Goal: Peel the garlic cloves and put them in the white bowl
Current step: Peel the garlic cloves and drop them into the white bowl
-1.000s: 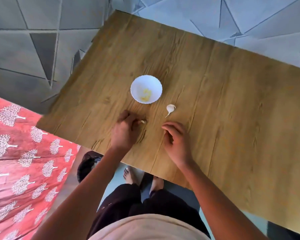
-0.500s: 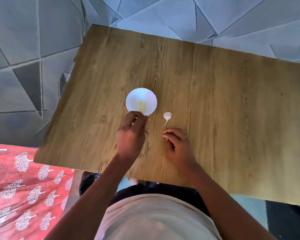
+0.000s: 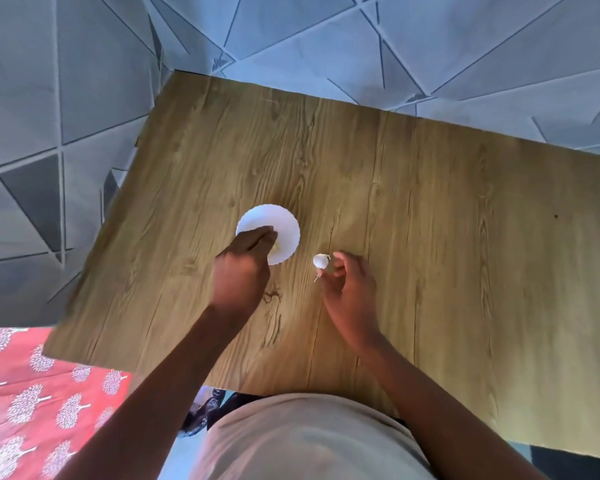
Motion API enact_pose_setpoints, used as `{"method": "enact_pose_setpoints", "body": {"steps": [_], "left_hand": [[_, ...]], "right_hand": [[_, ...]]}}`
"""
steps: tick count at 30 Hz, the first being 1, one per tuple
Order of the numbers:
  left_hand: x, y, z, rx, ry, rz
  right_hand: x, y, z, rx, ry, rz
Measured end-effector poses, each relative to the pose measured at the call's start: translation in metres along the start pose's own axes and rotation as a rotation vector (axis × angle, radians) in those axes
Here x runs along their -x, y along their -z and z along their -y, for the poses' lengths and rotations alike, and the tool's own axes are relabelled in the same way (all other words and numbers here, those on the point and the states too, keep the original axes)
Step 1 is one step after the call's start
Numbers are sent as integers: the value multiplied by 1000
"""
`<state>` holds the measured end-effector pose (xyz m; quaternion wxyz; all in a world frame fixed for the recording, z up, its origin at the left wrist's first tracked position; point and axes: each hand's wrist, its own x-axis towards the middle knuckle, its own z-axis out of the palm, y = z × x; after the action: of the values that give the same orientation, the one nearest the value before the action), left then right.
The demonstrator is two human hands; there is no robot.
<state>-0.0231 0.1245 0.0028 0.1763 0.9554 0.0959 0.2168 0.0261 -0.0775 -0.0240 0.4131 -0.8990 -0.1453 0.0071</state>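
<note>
**A:** What is in the white bowl (image 3: pixel 284 226)?

**B:** A little bit of something yellow shows inside it, next to the fingers. The left hand (image 3: pixel 243 268) covers the near part of the bowl, so I cannot see the rest.

**A:** What is the left hand doing?

**B:** It reaches over the bowl's near rim with the fingers bunched together and pointing down into it. I cannot tell if they hold anything (the fingertips are blurry and turned away).

**A:** And the right hand (image 3: pixel 349 289)?

**B:** It is just to the right of the bowl. Its thumb and fingertips pinch the garlic clove (image 3: pixel 321 261) by its thin tail end. The clove is white, with its skin on, and it sits at the tips of the fingers, above the wooden table (image 3: pixel 465 237). It is near the bowl but not touching it.

**A:** Where do the things sit on the table?

**B:** The bowl stands toward the left half of the table, back from the near edge. The whole right side of the tabletop is bare wood. Past the left edge is a gray floor (image 3: pixel 49 98) with triangle shapes, and a red cloth with white trees (image 3: pixel 32 393) lies at the near left corner.
</note>
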Motion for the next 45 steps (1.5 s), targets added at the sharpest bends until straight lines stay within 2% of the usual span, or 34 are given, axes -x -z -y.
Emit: {"method": "enact_pose_setpoints", "body": {"steps": [4, 9, 12, 16, 20, 23, 29, 36, 43, 45], "left_hand": [[23, 4, -46, 193, 61, -69], [53, -30, -88, 372, 298, 106], [53, -39, -95, 490, 425, 103], [46, -44, -97, 608, 462, 67], [42, -46, -96, 799, 675, 118], [40, -48, -91, 842, 692, 137], [38, -52, -84, 788, 611, 114], [36, -55, -81, 668, 467, 135], [35, -56, -82, 649, 519, 60], [36, -55, -82, 618, 548, 5]], "right_hand": [[-18, -2, -5, 40, -3, 77], [-24, 11, -13, -121, -47, 183], [-19, 21, -17, -254, -104, 282], [-16, 27, -25, -390, -179, 252], [-17, 34, -31, -413, -184, 327], [-21, 37, -30, -416, -200, 360], [-28, 42, -24, -444, -231, 384], [-32, 36, -21, -263, -132, 310], [-33, 37, -18, -233, 3, 216], [-34, 39, -19, -244, -25, 207]]}}
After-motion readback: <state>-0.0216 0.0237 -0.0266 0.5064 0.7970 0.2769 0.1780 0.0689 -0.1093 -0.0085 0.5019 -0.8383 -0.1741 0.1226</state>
